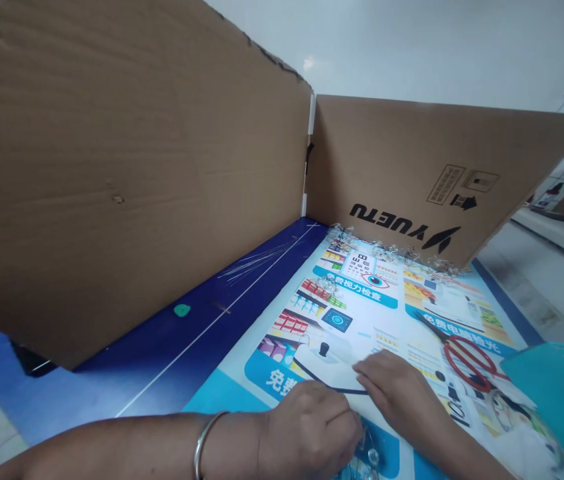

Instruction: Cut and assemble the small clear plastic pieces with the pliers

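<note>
My left hand [312, 427], with a silver bangle at its wrist, is closed in a fist, knuckles up. From its right side comes a thin wire-like strand with clear round beads [373, 457], partly hidden under the fist. My right hand [397, 387] is just to the right, thumb and fingers pinched together over the printed sheet. What it pinches, if anything, is too small to make out. Red-handled scissors [469, 360] lie beyond my right hand. A small clump of clear beaded pieces [329, 287] rests farther up the sheet.
Cardboard panels stand upright at the left [162, 167] and back [387, 153]. More clear beaded pieces [402, 253] line the back panel's foot. A turquoise item [557, 387] and a clear plastic bag [527, 427] lie at the right. A green spot [182, 310] marks the blue surface.
</note>
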`<state>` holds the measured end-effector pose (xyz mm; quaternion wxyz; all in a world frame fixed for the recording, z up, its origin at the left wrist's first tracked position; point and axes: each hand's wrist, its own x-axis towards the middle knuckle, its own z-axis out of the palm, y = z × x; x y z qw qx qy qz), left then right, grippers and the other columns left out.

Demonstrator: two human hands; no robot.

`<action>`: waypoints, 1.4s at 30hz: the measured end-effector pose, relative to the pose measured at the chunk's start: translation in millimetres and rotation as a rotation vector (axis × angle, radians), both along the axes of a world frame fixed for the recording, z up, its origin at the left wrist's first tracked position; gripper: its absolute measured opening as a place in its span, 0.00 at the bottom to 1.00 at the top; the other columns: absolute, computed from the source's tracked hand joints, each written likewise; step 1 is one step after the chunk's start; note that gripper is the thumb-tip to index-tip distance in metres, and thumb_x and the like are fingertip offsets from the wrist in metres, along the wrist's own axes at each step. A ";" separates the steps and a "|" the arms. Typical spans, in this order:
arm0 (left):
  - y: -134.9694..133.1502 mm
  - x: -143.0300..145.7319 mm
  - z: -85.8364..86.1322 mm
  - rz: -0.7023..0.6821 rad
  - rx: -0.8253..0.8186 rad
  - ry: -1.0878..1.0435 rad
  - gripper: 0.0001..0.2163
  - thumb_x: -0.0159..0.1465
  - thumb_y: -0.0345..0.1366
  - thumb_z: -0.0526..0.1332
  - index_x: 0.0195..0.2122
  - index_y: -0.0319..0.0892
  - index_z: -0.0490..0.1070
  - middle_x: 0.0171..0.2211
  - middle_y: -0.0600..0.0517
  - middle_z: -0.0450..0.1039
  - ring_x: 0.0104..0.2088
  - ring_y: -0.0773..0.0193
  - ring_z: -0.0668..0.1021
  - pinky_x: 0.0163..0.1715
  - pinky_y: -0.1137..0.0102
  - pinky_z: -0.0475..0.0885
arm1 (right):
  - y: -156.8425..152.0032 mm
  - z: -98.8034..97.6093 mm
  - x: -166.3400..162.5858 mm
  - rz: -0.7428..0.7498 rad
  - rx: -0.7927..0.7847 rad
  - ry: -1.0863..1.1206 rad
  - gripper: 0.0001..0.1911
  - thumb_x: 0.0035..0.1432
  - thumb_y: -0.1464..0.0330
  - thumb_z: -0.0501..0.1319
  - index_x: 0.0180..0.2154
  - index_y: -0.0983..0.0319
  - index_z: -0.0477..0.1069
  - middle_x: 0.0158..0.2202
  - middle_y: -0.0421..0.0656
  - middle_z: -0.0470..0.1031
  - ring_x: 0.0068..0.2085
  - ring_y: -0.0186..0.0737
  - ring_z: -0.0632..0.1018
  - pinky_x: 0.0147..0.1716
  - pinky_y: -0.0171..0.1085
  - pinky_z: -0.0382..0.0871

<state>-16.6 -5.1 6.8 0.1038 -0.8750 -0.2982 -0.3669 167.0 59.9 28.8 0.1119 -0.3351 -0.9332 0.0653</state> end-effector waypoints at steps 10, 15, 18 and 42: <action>1.3 -6.0 -5.8 0.027 -0.071 0.007 0.04 0.57 0.31 0.54 0.26 0.40 0.65 0.20 0.54 0.64 0.19 0.66 0.66 0.17 0.70 0.61 | 53.7 -17.9 -96.9 0.009 -0.269 0.065 0.11 0.48 0.67 0.63 0.37 0.59 0.70 0.35 0.41 0.70 0.39 0.39 0.69 0.35 0.33 0.60; 2.8 -4.8 -9.9 0.060 -0.130 -0.006 0.04 0.58 0.30 0.53 0.28 0.41 0.66 0.21 0.54 0.66 0.20 0.65 0.67 0.18 0.69 0.62 | 56.5 -21.2 -100.3 0.000 -0.309 0.076 0.09 0.46 0.69 0.63 0.34 0.60 0.69 0.32 0.40 0.68 0.36 0.37 0.68 0.31 0.32 0.58; 3.9 -5.0 -10.5 0.077 -0.151 0.005 0.04 0.59 0.30 0.52 0.29 0.41 0.65 0.22 0.54 0.66 0.20 0.65 0.68 0.18 0.69 0.62 | 58.4 -22.5 -101.7 -0.006 -0.328 0.098 0.10 0.44 0.69 0.65 0.32 0.61 0.68 0.31 0.39 0.68 0.34 0.36 0.68 0.30 0.32 0.57; 12.9 -8.0 -7.7 0.114 -0.786 -0.233 0.06 0.59 0.29 0.53 0.33 0.42 0.69 0.28 0.53 0.71 0.29 0.66 0.72 0.27 0.72 0.64 | -22.4 5.4 25.7 -0.444 -0.761 0.424 0.05 0.51 0.66 0.58 0.28 0.60 0.69 0.22 0.37 0.68 0.24 0.31 0.68 0.20 0.29 0.57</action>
